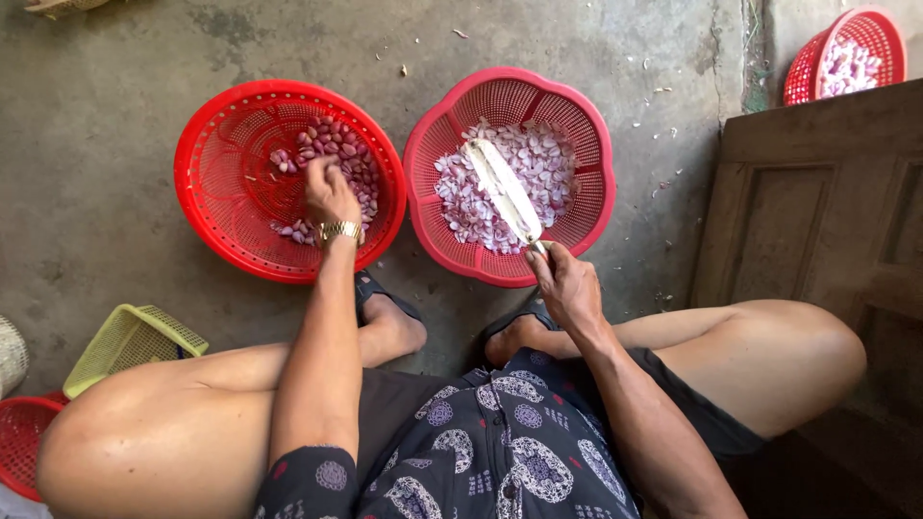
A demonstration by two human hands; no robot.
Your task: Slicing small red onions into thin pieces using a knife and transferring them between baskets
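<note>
My left hand [328,190] reaches down into a round red basket [223,213] and closes on whole purple shallots [332,144] lying in it; a gold watch sits on that wrist. My right hand [567,284] grips the handle of a broad knife [502,188], whose pale blade points away over a scalloped red basket [588,144]. That basket holds a heap of sliced shallot pieces [553,168]. I am squatting, with both feet in dark sandals just below the two baskets.
A third red basket [817,58] with peeled shallots stands at the far right by a brown wooden panel [817,211]. A yellow-green basket [130,341] and another red basket [21,442] lie at my left. The floor is rough concrete with scattered peel.
</note>
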